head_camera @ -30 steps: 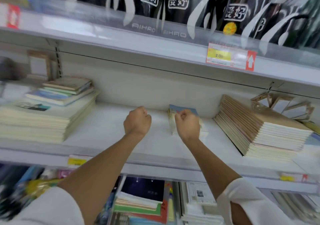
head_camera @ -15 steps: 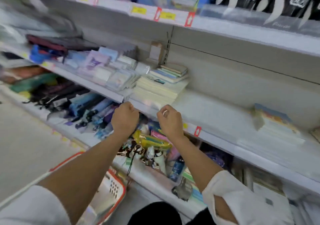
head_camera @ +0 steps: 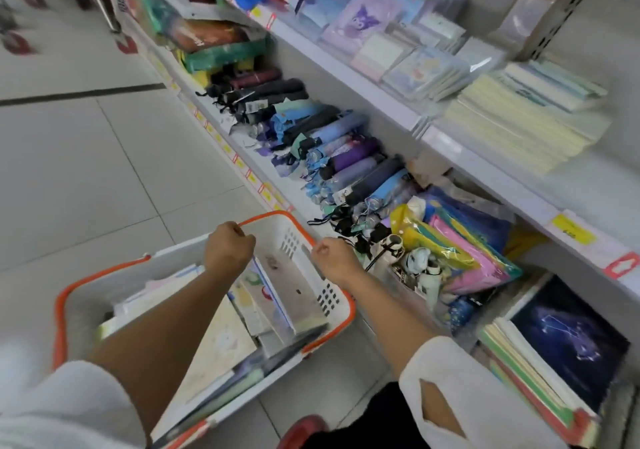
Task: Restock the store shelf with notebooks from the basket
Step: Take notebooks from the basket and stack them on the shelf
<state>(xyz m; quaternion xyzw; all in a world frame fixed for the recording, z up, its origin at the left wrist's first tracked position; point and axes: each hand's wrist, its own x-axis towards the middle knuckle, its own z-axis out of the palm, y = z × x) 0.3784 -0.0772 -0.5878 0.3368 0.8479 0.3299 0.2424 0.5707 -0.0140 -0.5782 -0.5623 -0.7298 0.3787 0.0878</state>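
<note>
Fingers [head_camera: 239,237] had dropped off white metal shelf [head_camera: 446,144], curled tight, gripping nothing visible. Left hand [head_camera: 227,246], right hand [head_camera: 332,258] over white plastic orange-rimmed basket [head_camera: 291,237]. Thin soft-cover notebooks [head_camera: 277,296] leaned inside: likely light, floppy, slick; take by spine.

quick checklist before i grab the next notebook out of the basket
1. Hands free: left hand and right hand are curled and hold nothing: ok.
2. Stock in the basket: several notebooks lie inside: ok.
3. Basket within reach: both hands hang over it: ok.
4. Room on the shelf: a bare stretch shows beside the pale stack: ok.
5. Which notebook belongs in that spot: covers are too blurred to match: cannot tell.
</note>
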